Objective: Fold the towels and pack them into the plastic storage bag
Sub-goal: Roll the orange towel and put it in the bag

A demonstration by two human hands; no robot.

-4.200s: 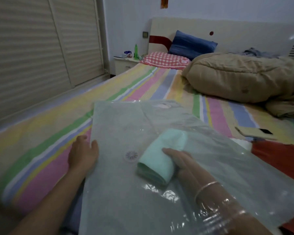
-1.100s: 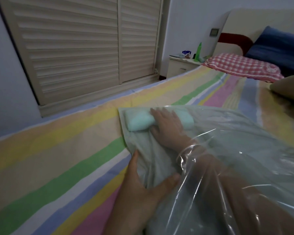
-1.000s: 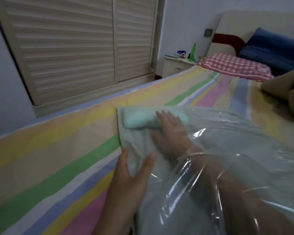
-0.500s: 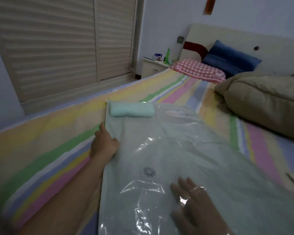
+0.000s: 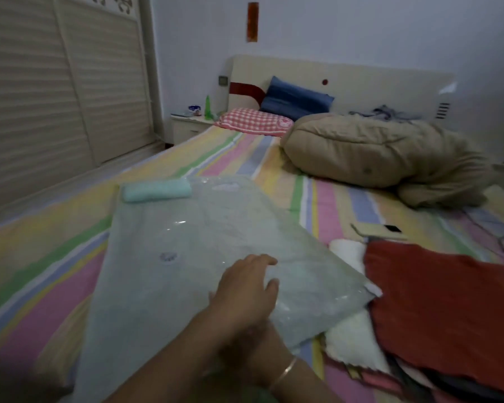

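Nearest the camera, the left hand lies flat on top of the plastic storage bag, fingers straight and slightly spread, pressing on the film near its open end. The right hand sits under the left forearm at the bag's mouth, mostly hidden; cannot tell how its fingers lie. A thin bangle circles the right wrist. The bag lies flat on the striped bedsheet, with a round valve on its upper face. Just right of the bag lie a red towel and a white towel, unfolded, the red overlapping the white. A phone rests on the sheet beyond them. At the bag's far left corner, inside it, lies a rolled mint-green towel. Farther off: a bunched beige duvet, a red checked pillow, a blue pillow, a headboard and a nightstand.
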